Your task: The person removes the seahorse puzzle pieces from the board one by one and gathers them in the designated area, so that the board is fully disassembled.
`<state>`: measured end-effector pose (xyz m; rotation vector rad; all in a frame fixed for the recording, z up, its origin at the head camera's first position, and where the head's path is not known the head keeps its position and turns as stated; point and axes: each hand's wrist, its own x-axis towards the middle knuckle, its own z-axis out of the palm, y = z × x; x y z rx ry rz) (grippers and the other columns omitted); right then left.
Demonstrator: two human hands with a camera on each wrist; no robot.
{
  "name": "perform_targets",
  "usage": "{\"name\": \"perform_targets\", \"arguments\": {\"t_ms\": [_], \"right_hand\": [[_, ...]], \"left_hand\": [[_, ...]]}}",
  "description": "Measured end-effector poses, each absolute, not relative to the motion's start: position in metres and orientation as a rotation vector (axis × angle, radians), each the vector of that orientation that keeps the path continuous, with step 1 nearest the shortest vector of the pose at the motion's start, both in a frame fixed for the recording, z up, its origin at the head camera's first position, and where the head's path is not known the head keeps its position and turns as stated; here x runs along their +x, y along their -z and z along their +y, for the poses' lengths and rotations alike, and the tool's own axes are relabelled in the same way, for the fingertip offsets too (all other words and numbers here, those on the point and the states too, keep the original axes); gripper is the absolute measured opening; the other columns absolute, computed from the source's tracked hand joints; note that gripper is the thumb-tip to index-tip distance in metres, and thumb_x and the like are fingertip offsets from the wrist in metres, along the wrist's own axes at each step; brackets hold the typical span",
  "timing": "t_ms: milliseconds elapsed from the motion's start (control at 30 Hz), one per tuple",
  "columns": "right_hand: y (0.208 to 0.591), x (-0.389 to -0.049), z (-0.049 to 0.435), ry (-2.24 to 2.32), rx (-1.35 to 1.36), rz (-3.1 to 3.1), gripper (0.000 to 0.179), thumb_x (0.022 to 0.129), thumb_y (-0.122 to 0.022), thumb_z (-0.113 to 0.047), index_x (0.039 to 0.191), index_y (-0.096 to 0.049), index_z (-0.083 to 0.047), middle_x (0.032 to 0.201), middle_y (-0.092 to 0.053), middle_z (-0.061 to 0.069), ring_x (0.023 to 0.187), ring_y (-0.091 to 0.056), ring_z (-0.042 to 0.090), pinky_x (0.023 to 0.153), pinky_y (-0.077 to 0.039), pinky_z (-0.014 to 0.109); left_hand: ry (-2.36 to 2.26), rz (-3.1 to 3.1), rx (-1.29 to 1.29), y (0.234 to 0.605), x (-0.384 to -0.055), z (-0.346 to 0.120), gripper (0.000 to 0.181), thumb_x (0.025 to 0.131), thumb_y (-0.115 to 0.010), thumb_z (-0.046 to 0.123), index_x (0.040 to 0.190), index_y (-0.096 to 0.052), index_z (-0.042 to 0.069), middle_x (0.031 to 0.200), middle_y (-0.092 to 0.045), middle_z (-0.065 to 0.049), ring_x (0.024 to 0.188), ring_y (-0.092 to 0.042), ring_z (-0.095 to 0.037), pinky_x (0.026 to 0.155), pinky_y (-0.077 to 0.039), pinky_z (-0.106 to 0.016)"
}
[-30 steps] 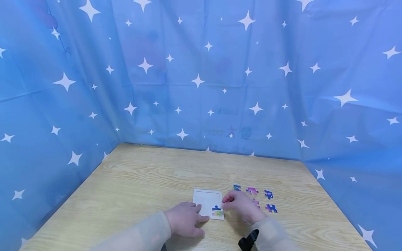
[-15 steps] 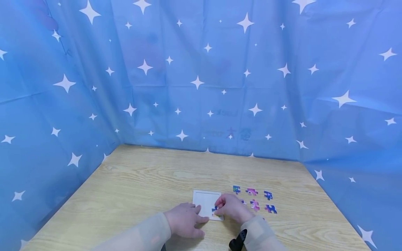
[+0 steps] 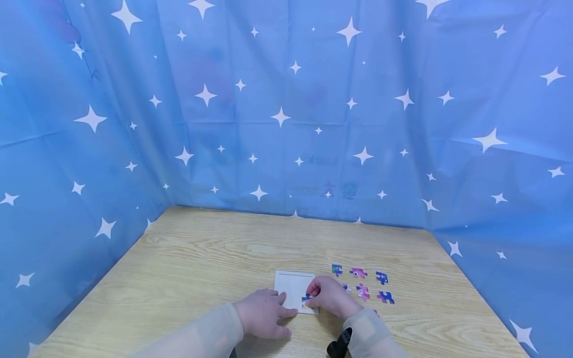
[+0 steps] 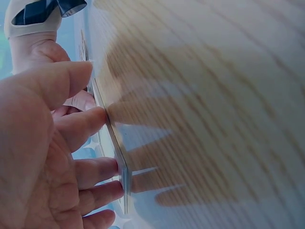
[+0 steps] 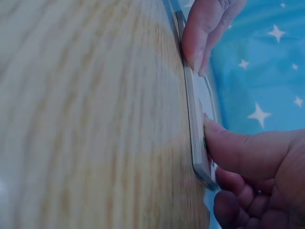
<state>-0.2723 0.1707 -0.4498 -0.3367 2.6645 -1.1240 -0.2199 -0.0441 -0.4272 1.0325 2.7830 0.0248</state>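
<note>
A white puzzle tray (image 3: 288, 288) lies on the wooden table. My left hand (image 3: 264, 313) rests at its lower left, with extended fingertips touching the rim, as the left wrist view also shows. In the tray's lower right corner sits a blue puzzle piece (image 3: 306, 299) with a pale lower part, partly covered by my right hand (image 3: 330, 297). The thumb and index finger of that hand pinch this piece. From the right wrist view, the right thumb (image 5: 248, 150) lies over the tray's edge (image 5: 193, 119), and little of the piece shows.
Loose puzzle pieces lie right of the tray, among them a pink piece (image 3: 363, 292), a blue piece (image 3: 382, 277) and a blue-and-pink piece (image 3: 386, 297). A blue star-patterned curtain (image 3: 233, 139) hangs along the back and sides of the table (image 3: 192, 258).
My right hand has moved left from beside the tray onto the corner piece, uncovering loose pieces behind it. It has held nearly still over the last half second. My left hand stays in place.
</note>
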Motion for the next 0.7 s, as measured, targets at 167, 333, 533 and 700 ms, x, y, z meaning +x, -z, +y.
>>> {"name": "perform_targets", "arguments": {"t_ms": [167, 333, 533, 700], "right_hand": [[0.4499, -0.2722, 0.1705, 1.124, -0.322, 2.654, 0.018, 0.076, -0.08, -0.007, 0.086, -0.064, -0.008, 0.081, -0.056, 0.002, 0.074, -0.049, 0.018, 0.067, -0.04, 0.031], [0.4497, -0.2722, 0.1709, 1.138, -0.326, 2.643, 0.018, 0.077, -0.079, -0.007, 0.087, -0.064, -0.007, 0.081, -0.056, 0.003, 0.075, -0.049, 0.018, 0.068, -0.04, 0.031], [0.45, -0.2715, 0.171, 1.162, -0.335, 2.637, 0.018, 0.077, -0.079, -0.005, 0.087, -0.063, -0.006, 0.08, -0.056, 0.003, 0.074, -0.049, 0.018, 0.068, -0.04, 0.031], [0.4493, -0.2708, 0.1707, 1.173, -0.301, 2.627, 0.018, 0.078, -0.079, -0.005, 0.088, -0.063, -0.006, 0.081, -0.056, 0.003, 0.075, -0.05, 0.019, 0.069, -0.041, 0.031]], "left_hand": [[-0.032, 2.781, 1.032, 0.4271, -0.2202, -0.0444, 0.052, 0.088, -0.051, 0.062, 0.135, -0.053, 0.04, 0.142, -0.048, -0.011, 0.131, -0.045, -0.027, 0.11, -0.032, -0.035], [-0.028, 2.781, 1.04, 0.4268, -0.2204, -0.0445, 0.052, 0.089, -0.051, 0.062, 0.135, -0.054, 0.04, 0.142, -0.048, -0.011, 0.131, -0.045, -0.026, 0.11, -0.033, -0.035], [-0.03, 2.771, 1.041, 0.4262, -0.2208, -0.0443, 0.051, 0.089, -0.051, 0.061, 0.135, -0.054, 0.04, 0.142, -0.048, -0.011, 0.131, -0.045, -0.025, 0.109, -0.033, -0.035], [-0.038, 2.759, 1.04, 0.426, -0.2215, -0.0441, 0.051, 0.089, -0.051, 0.061, 0.135, -0.054, 0.039, 0.142, -0.049, -0.011, 0.131, -0.045, -0.026, 0.109, -0.033, -0.036]]}}
